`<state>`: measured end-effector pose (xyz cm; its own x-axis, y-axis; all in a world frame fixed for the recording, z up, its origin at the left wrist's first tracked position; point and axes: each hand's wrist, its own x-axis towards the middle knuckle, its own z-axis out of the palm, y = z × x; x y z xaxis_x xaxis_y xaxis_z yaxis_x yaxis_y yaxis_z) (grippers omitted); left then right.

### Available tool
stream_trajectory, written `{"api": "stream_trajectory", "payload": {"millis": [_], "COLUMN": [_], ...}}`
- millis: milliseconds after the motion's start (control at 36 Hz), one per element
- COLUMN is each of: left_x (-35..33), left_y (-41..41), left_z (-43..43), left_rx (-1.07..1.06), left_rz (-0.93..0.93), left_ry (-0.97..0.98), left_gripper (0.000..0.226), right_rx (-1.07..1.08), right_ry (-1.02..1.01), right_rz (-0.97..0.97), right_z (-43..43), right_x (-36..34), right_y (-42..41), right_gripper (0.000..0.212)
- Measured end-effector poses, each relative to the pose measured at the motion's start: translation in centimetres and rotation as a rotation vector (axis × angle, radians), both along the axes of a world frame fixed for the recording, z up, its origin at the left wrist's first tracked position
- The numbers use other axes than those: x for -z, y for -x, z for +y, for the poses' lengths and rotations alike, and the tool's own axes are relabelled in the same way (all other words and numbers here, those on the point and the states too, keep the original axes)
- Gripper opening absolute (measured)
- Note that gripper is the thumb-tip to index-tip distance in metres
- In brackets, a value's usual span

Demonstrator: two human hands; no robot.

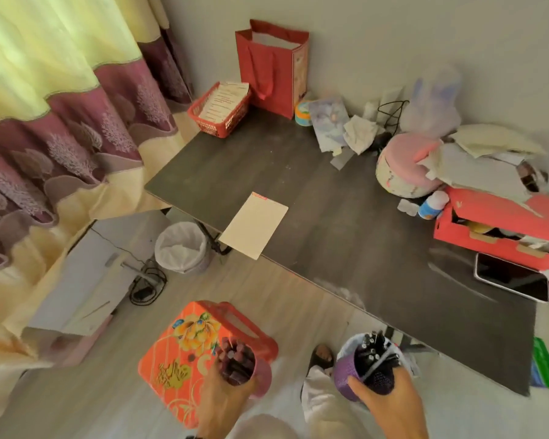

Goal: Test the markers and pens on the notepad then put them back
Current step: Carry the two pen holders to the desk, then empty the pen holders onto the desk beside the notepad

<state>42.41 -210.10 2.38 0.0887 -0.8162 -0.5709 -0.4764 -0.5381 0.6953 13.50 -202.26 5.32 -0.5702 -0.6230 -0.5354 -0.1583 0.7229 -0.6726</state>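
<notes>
Currently 2 cups up: left hand (224, 402) grips pink cup (263, 379) of markers (236, 362), right hand (385, 405) grips purple mesh cup (343, 377) of pens (376, 348). Notepad (254, 224) lies at desk (346, 223) near-left edge, well beyond both hands.

Dark wood-grain table (330, 217) across the middle of the frame: 1 cream notepad (254, 224) at its left edge, red basket (217, 110) and red paper bag (271, 68) at the top, red box (501, 229) and phone (511, 277) at right.

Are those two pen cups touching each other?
Apart. The head view shows the pink cup held in the left hand and the purple cup held in the right hand, with bare floor plainly between them.
</notes>
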Motion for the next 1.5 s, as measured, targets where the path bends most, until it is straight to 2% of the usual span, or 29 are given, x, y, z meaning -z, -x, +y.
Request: {"api": "stream_trajectory", "payload": {"millis": [83, 167, 278, 333, 500, 667, 833, 917, 1028, 1222, 1389, 1500], "left_x": [-1.3, -3.2, -5.0, -5.6, -5.4, -2.7, 0.8, 2.0, 3.2, 4.4, 4.5, 4.2], "left_y": [2.7, 6.0, 9.8, 11.5, 16.3, 21.8, 26.6, 28.8, 31.4, 34.3, 35.0, 34.9], "left_z": [-3.6, -7.9, -13.0, -15.8, -23.4, -29.6, -35.0, -37.2, -39.5, -41.6, -41.5, -40.8], "left_rx": [0.055, 0.136, 0.166, 0.199, 0.349, 0.532, 0.802, 0.88, 0.92, 0.941, 0.944, 0.904], "left_rz": [0.059, 0.089, 0.087, 0.031, -0.033, -0.091, -0.131, -0.133, -0.11, -0.153, -0.167, -0.15], "left_ry": [0.015, 0.07, 0.14, 0.183, 0.172, 0.052, -0.042, -0.043, -0.101, -0.234, -0.32, -0.376], "left_gripper": [0.069, 0.064, 0.084, 0.076, 0.056, 0.084, 0.082, 0.084, 0.084, 0.11, 0.104, 0.1], "right_rx": [-0.086, -0.13, -0.163, -0.114, 0.03, 0.254, 0.326, 0.355, 0.366, 0.387, 0.398, 0.412], "right_ry": [0.049, 0.117, 0.183, 0.157, 0.122, 0.131, 0.017, -0.085, -0.176, -0.223, -0.277, -0.286], "right_rz": [0.031, 0.037, 0.013, -0.031, -0.079, -0.09, -0.163, -0.2, -0.218, -0.243, -0.255, -0.257], "right_z": [-3.8, -7.8, -12.4, -14.5, -19.6, -23.7, -27.8, -29.7, -31.9, -34.2, -35.0, -34.7], "right_x": [-0.6, -1.6, -2.6, -2.5, -1.4, 1.1, 3.6, 4.6, 5.6, 6.9, 6.8, 6.5], "right_y": [2.0, 3.8, 5.9, 6.8, 8.7, 10.2, 13.1, 14.6, 16.4, 18.7, 19.5, 19.8], "right_gripper": [0.077, 0.097, 0.096, 0.103, 0.09, 0.085, 0.082, 0.093, 0.099, 0.076, 0.084, 0.081]}}
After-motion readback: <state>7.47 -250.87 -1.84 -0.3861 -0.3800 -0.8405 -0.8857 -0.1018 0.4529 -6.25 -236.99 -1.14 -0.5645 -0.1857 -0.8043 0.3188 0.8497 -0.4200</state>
